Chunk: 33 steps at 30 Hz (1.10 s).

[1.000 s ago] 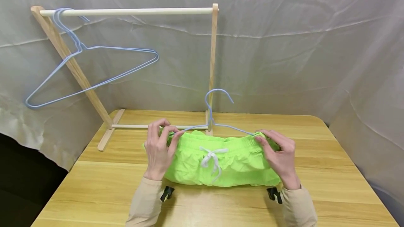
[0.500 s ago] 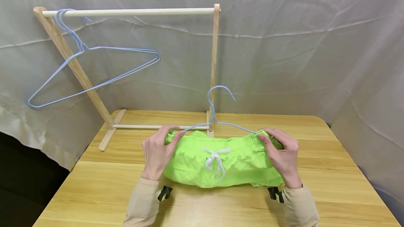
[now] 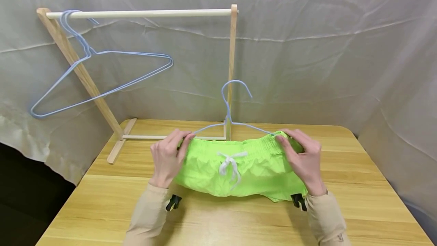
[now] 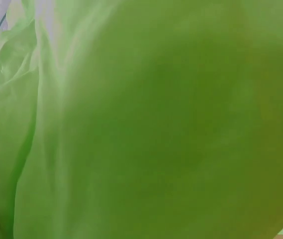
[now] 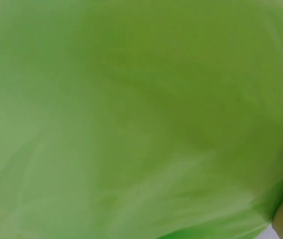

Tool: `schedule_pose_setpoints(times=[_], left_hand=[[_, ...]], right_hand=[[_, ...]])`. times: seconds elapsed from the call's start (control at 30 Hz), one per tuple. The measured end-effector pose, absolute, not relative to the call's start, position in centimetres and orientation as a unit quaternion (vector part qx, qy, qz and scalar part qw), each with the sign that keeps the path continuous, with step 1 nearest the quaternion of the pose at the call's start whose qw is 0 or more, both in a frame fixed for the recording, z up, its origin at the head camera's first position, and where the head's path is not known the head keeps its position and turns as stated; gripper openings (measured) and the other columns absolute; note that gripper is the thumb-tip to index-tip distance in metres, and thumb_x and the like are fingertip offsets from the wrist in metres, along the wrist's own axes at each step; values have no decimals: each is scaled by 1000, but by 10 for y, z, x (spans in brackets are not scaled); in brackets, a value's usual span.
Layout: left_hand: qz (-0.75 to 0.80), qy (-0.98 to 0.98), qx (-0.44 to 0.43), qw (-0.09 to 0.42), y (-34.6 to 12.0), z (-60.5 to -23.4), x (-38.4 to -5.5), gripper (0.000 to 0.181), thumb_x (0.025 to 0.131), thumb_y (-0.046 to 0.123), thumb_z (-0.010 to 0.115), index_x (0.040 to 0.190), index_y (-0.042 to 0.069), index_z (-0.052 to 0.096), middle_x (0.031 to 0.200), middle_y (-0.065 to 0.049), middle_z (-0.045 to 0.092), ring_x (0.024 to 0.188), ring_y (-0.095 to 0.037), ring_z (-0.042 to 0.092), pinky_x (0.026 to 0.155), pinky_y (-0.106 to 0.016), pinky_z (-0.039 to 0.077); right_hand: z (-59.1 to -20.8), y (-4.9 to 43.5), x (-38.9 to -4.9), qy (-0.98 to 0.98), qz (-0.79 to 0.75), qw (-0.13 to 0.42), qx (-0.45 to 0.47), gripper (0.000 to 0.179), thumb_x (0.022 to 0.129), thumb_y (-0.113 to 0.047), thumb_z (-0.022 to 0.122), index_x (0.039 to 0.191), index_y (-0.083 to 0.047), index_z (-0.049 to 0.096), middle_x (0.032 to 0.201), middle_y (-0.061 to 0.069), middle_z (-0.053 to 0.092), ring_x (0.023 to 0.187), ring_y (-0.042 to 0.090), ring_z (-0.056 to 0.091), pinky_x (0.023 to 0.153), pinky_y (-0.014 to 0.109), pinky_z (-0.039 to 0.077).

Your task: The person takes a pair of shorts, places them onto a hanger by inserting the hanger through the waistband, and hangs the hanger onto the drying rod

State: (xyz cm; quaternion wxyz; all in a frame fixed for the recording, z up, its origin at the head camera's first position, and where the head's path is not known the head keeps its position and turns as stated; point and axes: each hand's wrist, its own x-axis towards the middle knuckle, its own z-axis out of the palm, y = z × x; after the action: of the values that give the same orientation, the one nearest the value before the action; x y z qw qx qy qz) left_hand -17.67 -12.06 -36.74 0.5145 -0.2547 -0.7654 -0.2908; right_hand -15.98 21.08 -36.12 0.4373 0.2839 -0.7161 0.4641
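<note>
Neon green shorts (image 3: 205, 166) with a white drawstring bow (image 3: 230, 164) are spread between my two hands over the table. A blue wire hanger (image 3: 228, 105) stands up out of the waistband, hook on top; its lower part is hidden inside the shorts. At the waistband's left end my left hand (image 3: 167, 158) pinches the cloth by the hanger's shoulder. My right hand (image 3: 305, 158) grips the right end of the waistband, thumb in front, where the other shoulder goes in. Green cloth (image 4: 156, 124) fills the left wrist view, and close green fabric (image 5: 131, 119) covers the right wrist view.
Behind the shorts, to the left, stands a wooden rack (image 3: 143, 13) with a white top rail. Several blue hangers (image 3: 88, 54) hang at the rail's left end. The wooden table (image 3: 355, 185) extends to both sides, and a grey curtain (image 3: 307, 67) backs it.
Both hands have raised the shorts and hanger, so the hook sits higher in front of the rack's right post. The left hand has shifted slightly left and up.
</note>
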Motion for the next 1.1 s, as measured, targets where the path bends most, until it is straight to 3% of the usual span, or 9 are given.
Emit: schedule_pose_setpoints(times=[0.13,0.4,0.63,0.8,1.1], left_hand=[[-302,-762,-251,514,-124,-360,-177,47,105,41,47,83,7,70,63,-3,67,35,-4,28,36,-16,18],[-312,-765,-224,517,-132,-344,-176,49,104,44,50,82,6,71,64,-7,68,36,-8,33,37,-20,17],[-313,-761,-202,530,-142,-327,-175,52,103,46,50,81,4,70,64,-9,67,38,-11,35,40,-20,17],[-316,-756,-192,540,-151,-315,-175,50,103,45,52,81,4,71,64,-10,68,40,-13,39,44,-15,15],[-292,-754,-148,570,-176,-284,-175,54,101,50,53,82,3,72,68,-13,70,45,-13,39,50,-10,13]], right_hand=[[-352,207,-162,-722,443,449,283,15,83,2,75,96,9,74,76,22,70,77,-10,59,69,7,46],[-341,200,-163,-724,437,466,260,21,89,-7,74,102,10,72,85,27,69,94,-10,58,89,11,47],[-335,199,-166,-711,442,484,255,19,89,3,68,106,11,71,91,30,69,98,-7,60,90,13,48],[-330,198,-171,-706,446,493,245,18,94,1,65,109,9,72,95,27,70,98,-4,62,91,15,48],[-307,174,-188,-699,454,487,261,22,93,8,61,113,8,70,104,27,69,101,6,63,94,18,48]])
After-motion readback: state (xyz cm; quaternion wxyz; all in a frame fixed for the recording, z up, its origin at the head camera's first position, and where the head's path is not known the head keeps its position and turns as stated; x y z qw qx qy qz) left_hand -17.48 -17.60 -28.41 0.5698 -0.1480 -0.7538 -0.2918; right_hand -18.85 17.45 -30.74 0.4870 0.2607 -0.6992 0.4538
